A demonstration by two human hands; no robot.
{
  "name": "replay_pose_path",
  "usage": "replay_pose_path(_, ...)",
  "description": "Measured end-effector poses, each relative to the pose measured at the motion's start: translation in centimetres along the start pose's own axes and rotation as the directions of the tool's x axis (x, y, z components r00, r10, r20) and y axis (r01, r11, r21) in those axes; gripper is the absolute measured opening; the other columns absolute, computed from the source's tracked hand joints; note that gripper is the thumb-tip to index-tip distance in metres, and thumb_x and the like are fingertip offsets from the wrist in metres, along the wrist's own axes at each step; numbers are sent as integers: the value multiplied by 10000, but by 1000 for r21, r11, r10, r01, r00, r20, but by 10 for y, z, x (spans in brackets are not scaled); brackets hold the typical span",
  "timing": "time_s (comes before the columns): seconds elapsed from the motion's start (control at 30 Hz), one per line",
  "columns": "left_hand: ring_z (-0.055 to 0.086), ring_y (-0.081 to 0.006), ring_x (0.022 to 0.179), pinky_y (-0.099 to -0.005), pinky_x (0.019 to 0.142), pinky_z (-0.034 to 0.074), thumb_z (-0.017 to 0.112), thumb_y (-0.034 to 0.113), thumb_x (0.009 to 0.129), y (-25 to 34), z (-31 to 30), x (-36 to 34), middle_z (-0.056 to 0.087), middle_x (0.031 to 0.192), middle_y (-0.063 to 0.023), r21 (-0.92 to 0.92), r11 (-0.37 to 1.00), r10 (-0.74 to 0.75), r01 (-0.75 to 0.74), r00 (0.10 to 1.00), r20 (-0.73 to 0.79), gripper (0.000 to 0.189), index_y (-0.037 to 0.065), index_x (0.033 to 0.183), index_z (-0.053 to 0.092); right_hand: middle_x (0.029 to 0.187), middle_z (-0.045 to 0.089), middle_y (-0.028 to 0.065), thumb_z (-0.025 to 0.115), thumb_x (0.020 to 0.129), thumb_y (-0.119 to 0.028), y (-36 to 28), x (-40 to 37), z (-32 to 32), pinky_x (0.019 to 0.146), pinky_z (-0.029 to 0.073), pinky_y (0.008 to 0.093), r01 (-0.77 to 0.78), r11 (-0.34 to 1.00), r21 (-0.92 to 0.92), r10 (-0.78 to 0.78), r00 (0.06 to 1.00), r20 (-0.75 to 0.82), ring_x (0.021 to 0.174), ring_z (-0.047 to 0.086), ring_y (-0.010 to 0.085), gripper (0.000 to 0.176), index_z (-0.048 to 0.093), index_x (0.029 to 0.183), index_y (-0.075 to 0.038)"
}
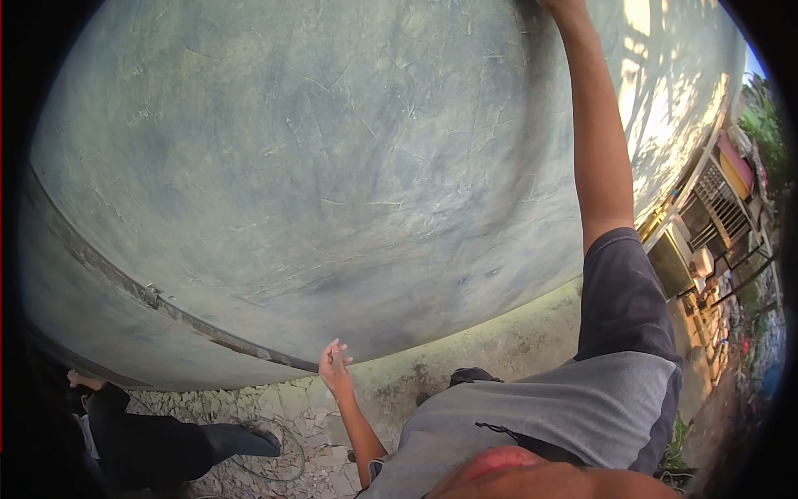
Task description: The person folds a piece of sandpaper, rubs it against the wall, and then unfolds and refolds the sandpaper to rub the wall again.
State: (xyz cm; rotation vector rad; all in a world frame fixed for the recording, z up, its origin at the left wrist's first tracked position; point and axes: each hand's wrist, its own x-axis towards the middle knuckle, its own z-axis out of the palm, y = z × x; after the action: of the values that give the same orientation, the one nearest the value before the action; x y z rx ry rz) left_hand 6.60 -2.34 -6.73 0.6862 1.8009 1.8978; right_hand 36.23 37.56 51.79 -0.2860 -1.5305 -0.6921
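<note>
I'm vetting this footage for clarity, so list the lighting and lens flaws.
Head view: black corners and strong fisheye bowing of the wall; head view, upper right: dappled sun glare; head view, far right: ground clutter looks smeared.

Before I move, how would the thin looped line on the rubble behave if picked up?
The looped line looks thin, so probably light. Its wide, rounded curve suggests it is springy rather than limp. It may snag, lying on jagged rubble close to the other person's foot.
</note>
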Motion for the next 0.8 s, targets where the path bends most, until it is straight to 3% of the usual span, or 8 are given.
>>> replay_pose_path(0.27,570,-82,672,-215,624,462,550,225,1027,16,30,-12,684,968,-66,17,1000,-21,20,1000,22,294,3,1204,626,1501,282,335,473,962,-207,-45,-43,-24,1164,279,482,-141,990,-6,141,979,149,1435,241,485,495,465,1452,-139)
replay_pose_path(0.3,572,-83,683,-214,628,458,551,233,1027,19,36,-14,683,971,-65,17,1000,-19,18,999,31,299,5,1206,625,1509,274,333,495,967,-272,-52,-52,-29,1172,263,496,-166,986,-24,167,968,187,1450,212,481,507,460,1460,-163)
replay_pose_path(0.37,574,-87,698,-219,640,461,552,240,1027,19,52,-17,682,975,-66,13,1000,-15,14,998,53,305,5,1206,625,1511,269,335,510,971,-355,-56,-75,-36,1179,240,513,-107,987,-117,135,954,269,1453,208,478,537,449,1473,-176)
replay_pose_path(0.5,578,-99,734,-234,679,468,551,257,1028,19,87,-24,681,986,-67,22,999,-26,23,987,156,315,6,1203,625,1541,238,324,511,970,-426,-61,-137,-50,1181,220,524,-73,992,-103,108,918,382,1461,191,475,578,432,1490,-187)
replay_pose_path(0.57,578,-99,733,-235,682,469,550,255,1028,18,107,-25,682,986,-67,15,1000,-12,9,984,180,312,7,1201,626,1581,235,167,548,968,-455,-58,-172,-48,1178,280,500,-2,993,-121,44,940,339,1474,222,392,542,429,1483,-335)
replay_pose_path(0.6,577,-98,733,-236,686,469,550,253,1027,18,115,-27,683,987,-68,0,1000,-3,3,978,210,310,7,1200,627,1581,235,167,548,968,-455,-56,-182,-49,1178,280,500,-12,993,-115,50,941,335,1474,222,392,542,429,1483,-335)
replay_pose_path(0.67,578,-96,734,-233,679,467,549,246,1027,24,130,-27,684,986,-67,19,1000,1,-5,975,222,305,6,1199,628,1618,212,138,515,924,-599,-54,-194,-52,1189,262,485,-27,988,-149,82,923,376,1483,230,344,642,368,1510,-379)
replay_pose_path(0.8,579,-89,730,-227,661,461,546,231,1027,28,144,-29,686,981,-62,16,1000,6,-10,972,236,294,10,1201,629,1609,236,144,517,948,-550,-49,-170,-57,1175,285,485,5,989,-145,51,923,381,1481,230,358,618,384,1511,-334)
